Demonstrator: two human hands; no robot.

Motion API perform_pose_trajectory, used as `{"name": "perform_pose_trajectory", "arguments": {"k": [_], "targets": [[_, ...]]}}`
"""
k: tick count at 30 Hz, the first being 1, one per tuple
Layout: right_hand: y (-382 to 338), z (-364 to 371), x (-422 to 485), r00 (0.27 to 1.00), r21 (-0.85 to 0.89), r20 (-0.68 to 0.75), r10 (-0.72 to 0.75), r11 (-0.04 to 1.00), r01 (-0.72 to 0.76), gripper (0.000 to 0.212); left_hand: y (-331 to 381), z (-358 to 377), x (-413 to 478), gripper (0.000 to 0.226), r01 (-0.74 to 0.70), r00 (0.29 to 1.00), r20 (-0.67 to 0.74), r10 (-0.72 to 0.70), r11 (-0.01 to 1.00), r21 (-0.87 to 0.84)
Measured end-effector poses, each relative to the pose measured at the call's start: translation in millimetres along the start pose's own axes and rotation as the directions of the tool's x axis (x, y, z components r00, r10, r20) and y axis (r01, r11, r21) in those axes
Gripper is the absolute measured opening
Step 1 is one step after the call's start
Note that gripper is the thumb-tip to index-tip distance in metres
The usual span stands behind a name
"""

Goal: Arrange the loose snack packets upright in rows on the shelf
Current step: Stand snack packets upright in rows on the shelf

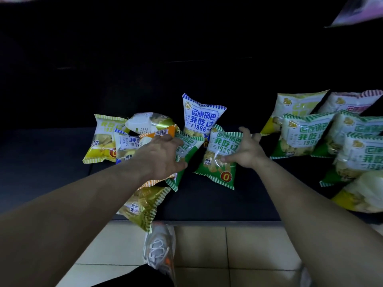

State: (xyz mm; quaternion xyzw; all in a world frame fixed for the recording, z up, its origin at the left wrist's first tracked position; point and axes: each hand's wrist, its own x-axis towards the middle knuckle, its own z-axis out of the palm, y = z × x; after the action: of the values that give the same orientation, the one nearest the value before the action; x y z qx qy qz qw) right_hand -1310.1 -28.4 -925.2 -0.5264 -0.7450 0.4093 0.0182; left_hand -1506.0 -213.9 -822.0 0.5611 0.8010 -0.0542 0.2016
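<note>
Two bare forearms reach forward from the bottom corners over a pale tiled floor (207, 245), where a grey sneaker (159, 247) with orange accents points toward the dark shelf (51, 162).

The left hand (161, 154) grips a tilted green packet (187, 146). Its fingers curl over the packet's upper edge and the thumb lies against its lower side. The right hand (246, 151) pinches a second green packet (219, 160), with the thumb on the clear front and the fingers behind its right edge. This packet leans back, its bottom seam toward the shelf's front. The two held packets sit just beside each other in the middle of the shelf.

Behind and between them a blue packet (202, 117) stands upright. Under and left of the left hand lies a loose heap: an orange packet (163, 131) with a barcode, a packet turned back side up (145, 123), a flat blue packet (124, 146) and a yellow packet (101, 141) at the far left. A golden packet (143, 206) hangs over the shelf's front lip beneath the left wrist.

To the right, well apart from the heap, packets lean in rows. Green striped packets (300, 135) overlap at the front, and a yellow-green packet (294, 106) and a red-striped packet (352, 102) are behind them. Another yellow packet (360, 195) lies nearer the front at the far right.
</note>
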Motion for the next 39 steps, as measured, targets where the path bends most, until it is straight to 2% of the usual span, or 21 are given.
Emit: {"name": "perform_pose_trajectory", "arguments": {"k": [4, 9, 14, 17, 20, 25, 30, 32, 36, 39], "targets": [[-5.4, -0.5, -13.8, 0.993, -0.128, -0.033, -0.113, 0.986, 0.107, 0.093, 4.0, -2.6, 0.0, 0.075, -0.005, 1.000, 0.008, 0.005, 1.000, -0.007], [-9.7, -15.4, -35.9, 0.984, -0.294, 0.030, -0.175, 0.940, 0.176, 0.076, 11.9, -12.4, -8.4, 0.071, -0.042, 0.999, -0.001, 0.042, 0.999, 0.014], [-17.3, -34.1, -58.4, 0.977, -0.309, 0.084, -0.195, 0.927, 0.212, 0.055, 19.3, -23.1, -24.5, 0.064, -0.058, 0.997, -0.037, 0.061, 0.997, 0.059], [-18.9, -33.3, -70.0, 0.972, -0.338, 0.142, -0.188, 0.914, 0.226, 0.063, 18.0, -26.8, -33.8, 0.058, -0.062, 0.996, -0.060, 0.065, 0.996, 0.060], [-24.6, -25.5, -81.2, 0.957, -0.370, 0.216, -0.193, 0.891, 0.262, 0.092, 16.2, -28.7, -41.8, 0.056, -0.037, 0.998, -0.049, 0.040, 0.997, 0.063], [-26.7, -18.0, -91.7, 0.934, -0.394, 0.288, -0.209, 0.863, 0.315, 0.075, 17.5, -33.3, -48.0, 0.057, -0.026, 0.998, -0.057, 0.030, 0.997, 0.072], [-43.6, -23.1, -100.4, 0.917, -0.443, 0.356, -0.178, 0.833, 0.333, 0.082, 25.8, -39.9, -44.2, 0.072, 0.002, 1.000, 0.008, -0.002, 0.998, 0.059], [-55.9, -81.9, -151.7, 0.937, -0.466, 0.278, -0.210, 0.824, 0.323, 0.083, 65.3, -77.5, -82.4, 0.082, -0.082, 0.993, -0.082, 0.086, 0.995, 0.055], [-70.6, -104.6, -158.8, 0.918, -0.522, 0.308, -0.251, 0.761, 0.384, 0.085, 77.6, -75.1, -81.7, 0.097, -0.111, 0.993, -0.059, 0.106, 0.990, -0.089], [-82.0, -122.0, -174.2, 0.905, -0.524, 0.293, -0.309, 0.740, 0.422, 0.085, 85.3, -68.7, -83.8, 0.097, -0.178, 0.982, -0.094, 0.162, 0.963, -0.203]]}}
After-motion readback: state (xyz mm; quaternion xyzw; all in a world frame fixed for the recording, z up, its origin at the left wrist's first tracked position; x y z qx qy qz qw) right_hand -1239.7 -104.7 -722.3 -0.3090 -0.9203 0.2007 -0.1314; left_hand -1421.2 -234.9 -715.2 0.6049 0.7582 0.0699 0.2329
